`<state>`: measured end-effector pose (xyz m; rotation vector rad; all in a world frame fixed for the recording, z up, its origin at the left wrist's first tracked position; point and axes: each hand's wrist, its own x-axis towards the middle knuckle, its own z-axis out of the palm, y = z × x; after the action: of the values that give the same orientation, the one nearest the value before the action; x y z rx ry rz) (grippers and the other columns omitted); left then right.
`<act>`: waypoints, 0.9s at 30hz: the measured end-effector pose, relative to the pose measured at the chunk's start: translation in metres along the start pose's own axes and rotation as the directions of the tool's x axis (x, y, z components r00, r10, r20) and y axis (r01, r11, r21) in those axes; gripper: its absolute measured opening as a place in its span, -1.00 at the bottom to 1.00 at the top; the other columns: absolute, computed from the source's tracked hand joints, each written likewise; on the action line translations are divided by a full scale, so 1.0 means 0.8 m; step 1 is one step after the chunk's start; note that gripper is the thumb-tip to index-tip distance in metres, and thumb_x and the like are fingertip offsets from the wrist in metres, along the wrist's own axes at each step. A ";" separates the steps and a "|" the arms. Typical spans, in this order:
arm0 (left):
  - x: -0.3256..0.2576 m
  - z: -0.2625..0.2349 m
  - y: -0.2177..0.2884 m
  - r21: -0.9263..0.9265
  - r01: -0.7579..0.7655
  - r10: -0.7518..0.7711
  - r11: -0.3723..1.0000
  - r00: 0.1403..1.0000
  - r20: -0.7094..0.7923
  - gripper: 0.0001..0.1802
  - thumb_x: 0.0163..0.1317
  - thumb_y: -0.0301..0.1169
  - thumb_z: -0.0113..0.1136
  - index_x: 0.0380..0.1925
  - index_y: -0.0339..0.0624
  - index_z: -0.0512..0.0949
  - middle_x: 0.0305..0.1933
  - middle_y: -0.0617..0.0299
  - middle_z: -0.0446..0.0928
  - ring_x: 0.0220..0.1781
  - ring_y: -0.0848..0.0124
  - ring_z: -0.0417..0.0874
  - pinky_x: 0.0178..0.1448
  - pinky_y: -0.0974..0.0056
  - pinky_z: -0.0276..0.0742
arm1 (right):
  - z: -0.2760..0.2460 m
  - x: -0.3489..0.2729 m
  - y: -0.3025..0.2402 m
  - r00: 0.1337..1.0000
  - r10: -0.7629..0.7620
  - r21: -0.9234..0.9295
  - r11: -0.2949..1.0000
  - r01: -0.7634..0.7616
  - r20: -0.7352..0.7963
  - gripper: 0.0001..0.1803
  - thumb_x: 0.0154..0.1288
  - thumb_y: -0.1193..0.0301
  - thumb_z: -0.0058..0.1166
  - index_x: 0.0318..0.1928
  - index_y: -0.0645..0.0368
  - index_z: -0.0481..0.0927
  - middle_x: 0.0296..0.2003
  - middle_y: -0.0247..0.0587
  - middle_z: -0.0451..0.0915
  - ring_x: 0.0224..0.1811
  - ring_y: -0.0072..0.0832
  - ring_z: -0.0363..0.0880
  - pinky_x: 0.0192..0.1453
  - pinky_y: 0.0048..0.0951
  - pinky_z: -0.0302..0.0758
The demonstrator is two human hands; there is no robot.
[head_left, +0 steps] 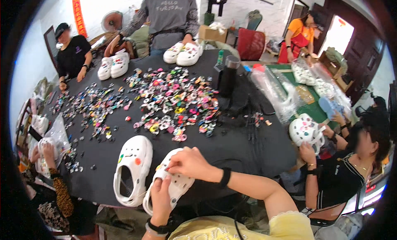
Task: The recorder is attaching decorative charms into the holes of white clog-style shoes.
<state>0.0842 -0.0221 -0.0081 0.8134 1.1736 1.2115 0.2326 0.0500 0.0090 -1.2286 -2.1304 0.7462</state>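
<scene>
Shoes [143,155], two white ones, sit at the near edge of the dark table [93,184]. The left hand [161,197], half-closed, holds the second shoe [179,185]; the right hand [191,163] pinches at its top, on what I cannot tell.

Near right shoe [181,183]: upper partly concealed by fingers [175,160] of the right hand [192,163]; any item at their tips, indeterminable. Left charms [97,110]: too small to identify singly. Far person [170,21]: head cut off above.
</scene>
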 end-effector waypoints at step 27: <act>0.001 0.006 -0.002 0.213 -0.012 0.024 0.977 0.998 -0.054 -0.75 0.27 -0.32 0.00 -0.39 -0.34 0.44 -0.49 0.42 0.30 -0.43 0.66 0.20 -0.38 0.50 0.17 | -0.004 0.103 0.023 0.586 -0.372 -0.173 0.722 0.670 0.720 -0.51 -0.13 0.06 0.19 -0.15 -0.02 0.50 -0.27 -0.32 0.46 -0.12 -0.35 0.35 -0.05 -0.20 0.11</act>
<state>0.0892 -0.0212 -0.0082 0.9557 1.3612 1.1426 0.2108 0.1316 0.0142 -0.3973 -3.1736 0.4430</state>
